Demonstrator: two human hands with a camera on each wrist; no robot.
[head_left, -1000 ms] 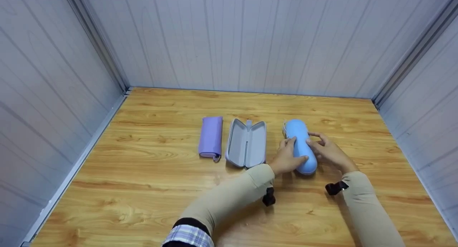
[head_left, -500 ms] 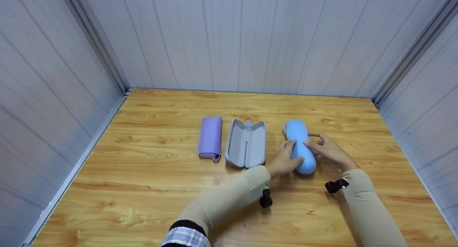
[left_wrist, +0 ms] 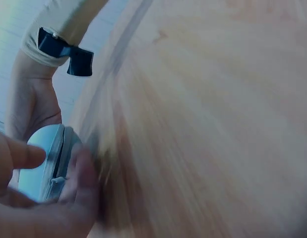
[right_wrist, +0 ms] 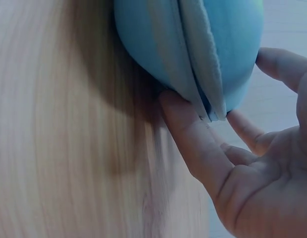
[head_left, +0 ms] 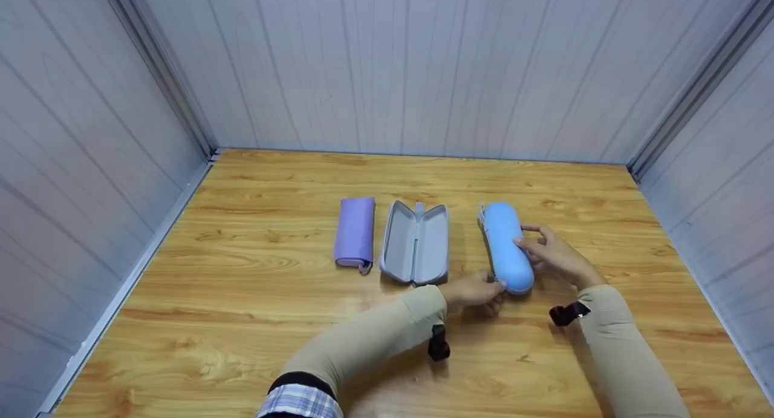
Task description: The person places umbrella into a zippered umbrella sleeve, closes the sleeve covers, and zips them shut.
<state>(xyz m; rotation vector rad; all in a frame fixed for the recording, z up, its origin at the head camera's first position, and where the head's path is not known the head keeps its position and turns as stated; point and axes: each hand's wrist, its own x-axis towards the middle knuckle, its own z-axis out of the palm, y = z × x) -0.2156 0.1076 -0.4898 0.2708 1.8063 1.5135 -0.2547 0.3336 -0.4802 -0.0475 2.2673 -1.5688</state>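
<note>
Left hand [head_left: 474, 291], right hand [head_left: 557, 257] at blue case [head_left: 505, 242], well inside far table edge [head_left: 423, 160]

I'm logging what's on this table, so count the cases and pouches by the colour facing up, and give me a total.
Purple: 1, the pouch farthest left in the head view
Grey: 1, the open case in the middle, its lining showing
Blue: 1, the rounded case farthest right
Total: 3
</note>
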